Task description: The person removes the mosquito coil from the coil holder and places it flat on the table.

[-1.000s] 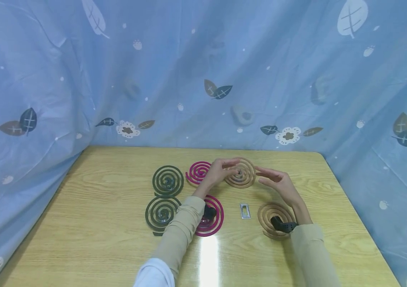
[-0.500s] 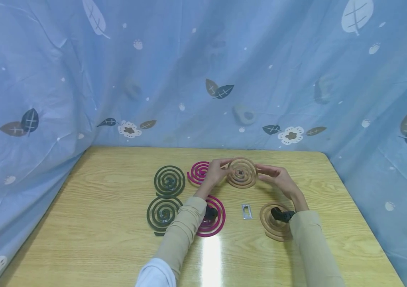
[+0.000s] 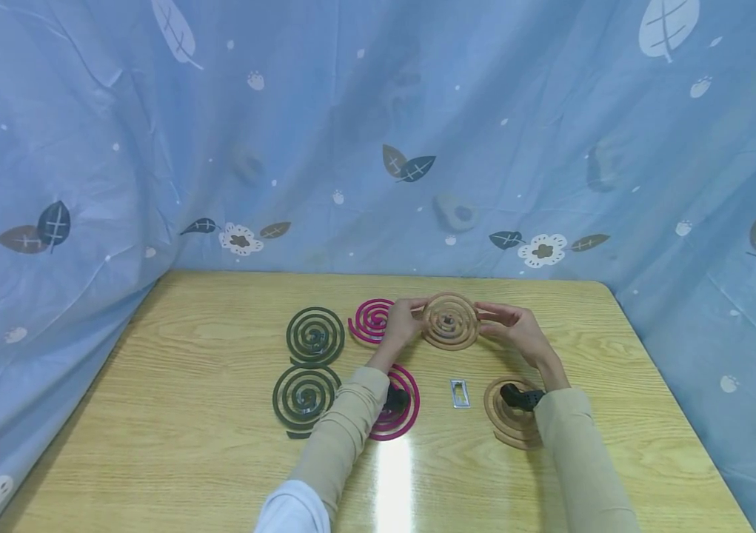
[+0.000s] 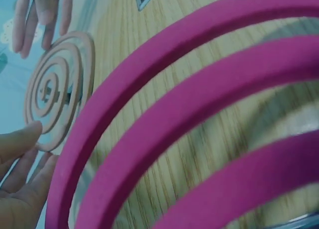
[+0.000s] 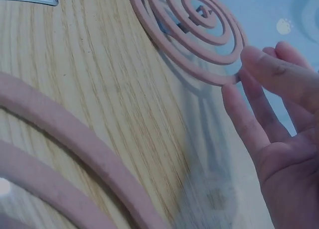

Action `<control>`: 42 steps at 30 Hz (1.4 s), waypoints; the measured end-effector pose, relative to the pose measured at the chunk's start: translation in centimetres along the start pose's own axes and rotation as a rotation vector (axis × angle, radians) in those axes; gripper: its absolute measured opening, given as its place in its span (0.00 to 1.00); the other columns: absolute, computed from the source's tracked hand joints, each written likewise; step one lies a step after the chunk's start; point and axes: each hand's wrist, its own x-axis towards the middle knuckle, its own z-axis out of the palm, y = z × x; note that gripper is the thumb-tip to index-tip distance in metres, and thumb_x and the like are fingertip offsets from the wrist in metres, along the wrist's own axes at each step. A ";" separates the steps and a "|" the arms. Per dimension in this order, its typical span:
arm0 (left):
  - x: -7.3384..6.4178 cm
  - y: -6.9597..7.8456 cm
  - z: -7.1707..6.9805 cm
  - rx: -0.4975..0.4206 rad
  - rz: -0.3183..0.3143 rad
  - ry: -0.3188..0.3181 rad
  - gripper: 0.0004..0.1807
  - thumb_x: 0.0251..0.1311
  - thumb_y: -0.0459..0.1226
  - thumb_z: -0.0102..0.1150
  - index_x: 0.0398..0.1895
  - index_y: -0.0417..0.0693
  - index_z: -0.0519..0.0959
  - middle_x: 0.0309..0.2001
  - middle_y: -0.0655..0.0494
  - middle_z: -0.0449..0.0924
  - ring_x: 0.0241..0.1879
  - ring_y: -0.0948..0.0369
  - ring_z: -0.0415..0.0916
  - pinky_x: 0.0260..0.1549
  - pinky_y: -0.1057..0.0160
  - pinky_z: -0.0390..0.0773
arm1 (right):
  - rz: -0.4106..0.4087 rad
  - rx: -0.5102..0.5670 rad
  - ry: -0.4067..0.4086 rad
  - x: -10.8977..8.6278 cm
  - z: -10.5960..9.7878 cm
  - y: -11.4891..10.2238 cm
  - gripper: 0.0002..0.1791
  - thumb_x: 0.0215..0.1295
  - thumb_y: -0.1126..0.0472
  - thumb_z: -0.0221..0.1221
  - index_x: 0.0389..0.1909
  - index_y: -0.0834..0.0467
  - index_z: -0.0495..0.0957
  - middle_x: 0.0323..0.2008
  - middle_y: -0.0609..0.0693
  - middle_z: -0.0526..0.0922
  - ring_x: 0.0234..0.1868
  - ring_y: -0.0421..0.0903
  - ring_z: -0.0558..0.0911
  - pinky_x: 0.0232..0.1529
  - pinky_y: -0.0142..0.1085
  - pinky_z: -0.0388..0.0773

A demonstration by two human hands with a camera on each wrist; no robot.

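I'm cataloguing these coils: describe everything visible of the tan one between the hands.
The tan coil is a matte, rigid-looking spiral with a small dark piece at its centre. It appears tilted, raised above the far side of the table. The left hand pinches its left edge; the right hand touches its right edge.

The beige-sleeved left arm (image 3: 343,433) reaches forward and slants rightward; the beige-sleeved right arm (image 3: 577,451) reaches forward and slants leftward, its bare wrist (image 3: 553,374) bent inward. The left hand (image 3: 406,324) and right hand (image 3: 520,334) face each other, apart, at about one level. Each pinches, the left's thumb opposite its fingertips, the right's thumb (image 5: 276,72) opposite slightly spread, gently bent fingers (image 5: 244,119).
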 end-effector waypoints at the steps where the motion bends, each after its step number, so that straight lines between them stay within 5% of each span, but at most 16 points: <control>1: 0.0 0.0 0.1 0.004 -0.002 0.003 0.25 0.50 0.18 0.62 0.54 0.32 0.77 0.52 0.37 0.78 0.48 0.46 0.80 0.47 0.59 0.83 | -0.005 -0.009 0.006 0.0 0.1 0.0 0.26 0.60 0.73 0.62 0.60 0.70 0.70 0.58 0.68 0.73 0.55 0.47 0.79 0.52 0.27 0.79; 7: 0.0 0.1 0.5 0.072 -0.011 0.025 0.26 0.45 0.17 0.63 0.53 0.33 0.78 0.51 0.39 0.80 0.48 0.48 0.80 0.45 0.61 0.83 | 0.007 -0.059 0.034 0.0 0.3 -0.2 0.24 0.58 0.74 0.63 0.57 0.71 0.73 0.61 0.65 0.72 0.62 0.54 0.72 0.59 0.30 0.74; 13: -0.1 0.2 0.7 0.039 -0.028 0.019 0.23 0.49 0.18 0.62 0.52 0.29 0.77 0.49 0.35 0.80 0.43 0.48 0.82 0.40 0.63 0.85 | 0.026 -0.046 0.027 0.1 0.5 -0.2 0.26 0.56 0.75 0.64 0.57 0.73 0.72 0.64 0.64 0.68 0.67 0.60 0.63 0.61 0.35 0.72; 20: -0.2 0.1 1.0 0.052 -0.013 0.045 0.22 0.48 0.17 0.62 0.50 0.31 0.79 0.43 0.36 0.82 0.42 0.50 0.83 0.36 0.67 0.85 | 0.058 -0.065 0.025 -0.1 0.7 -0.2 0.27 0.54 0.74 0.65 0.57 0.72 0.73 0.62 0.65 0.71 0.65 0.60 0.67 0.54 0.27 0.77; 33: -0.2 0.3 0.5 -0.034 -0.049 -0.031 0.20 0.53 0.20 0.62 0.52 0.31 0.78 0.48 0.38 0.81 0.46 0.49 0.81 0.39 0.64 0.85 | 0.071 -0.065 0.001 -0.5 0.0 -0.7 0.29 0.52 0.74 0.67 0.58 0.72 0.72 0.60 0.67 0.72 0.62 0.60 0.70 0.54 0.32 0.78; 42: 0.1 -0.3 0.1 -0.046 0.007 -0.049 0.18 0.54 0.24 0.63 0.50 0.36 0.81 0.44 0.43 0.84 0.41 0.56 0.84 0.37 0.68 0.85 | 0.065 -0.030 0.023 -0.4 -0.2 -0.8 0.32 0.51 0.74 0.67 0.60 0.70 0.71 0.60 0.66 0.71 0.56 0.39 0.78 0.52 0.32 0.79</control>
